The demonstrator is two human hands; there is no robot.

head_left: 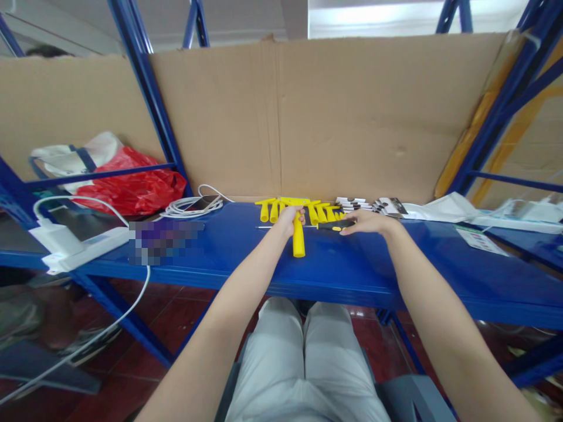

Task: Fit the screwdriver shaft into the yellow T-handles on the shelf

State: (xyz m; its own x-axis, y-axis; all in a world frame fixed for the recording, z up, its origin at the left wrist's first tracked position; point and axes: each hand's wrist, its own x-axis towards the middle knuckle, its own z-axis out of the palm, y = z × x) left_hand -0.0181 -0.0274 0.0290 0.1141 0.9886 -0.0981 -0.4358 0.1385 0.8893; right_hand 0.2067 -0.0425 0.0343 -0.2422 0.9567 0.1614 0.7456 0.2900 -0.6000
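Observation:
My left hand [290, 218] is closed around a yellow T-shaped handle [298, 239], whose stem points toward me over the blue shelf [360, 264]. My right hand [367, 222] rests on a black-and-yellow screwdriver [336, 225] lying flat on the shelf, fingers curled over its grip; the thin shaft runs left behind the yellow handle. Just beyond both hands lies a row of several more yellow T-handles [314, 208].
Printed cards [352, 203] and white packaging [444, 208] lie at the back right. A coiled white cable [191, 205], a red plastic bag [132, 184] and a white power strip [77, 246] sit to the left. Cardboard [343, 117] lines the back between blue uprights.

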